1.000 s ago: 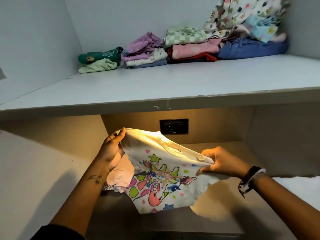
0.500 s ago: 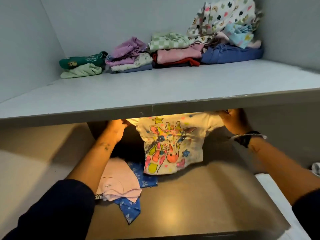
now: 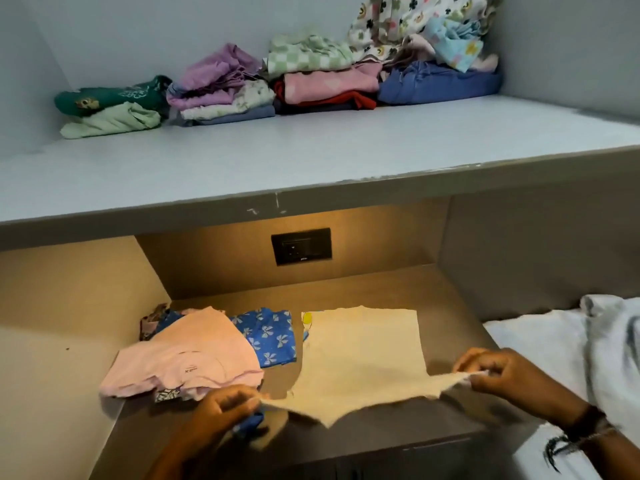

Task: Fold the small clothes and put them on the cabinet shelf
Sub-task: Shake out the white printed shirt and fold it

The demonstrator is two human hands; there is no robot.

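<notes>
fingers [image 3: 249, 403] of the left hand [image 3: 221, 415] are pinched together on the near left corner of the cream shirt [image 3: 363, 355]; those of the right hand [image 3: 502, 372] are clamped on its near right corner. the shirt lies spread face down on the lit lower surface [image 3: 381, 434], its far part flat, its near edge lifted taut between the hands. just to its left sit a blue bow-print garment [image 3: 270, 337] and a pink top [image 3: 183, 355] overlapping it. folded stacks [image 3: 221, 88] line the back of the upper shelf [image 3: 311, 157].
</notes>
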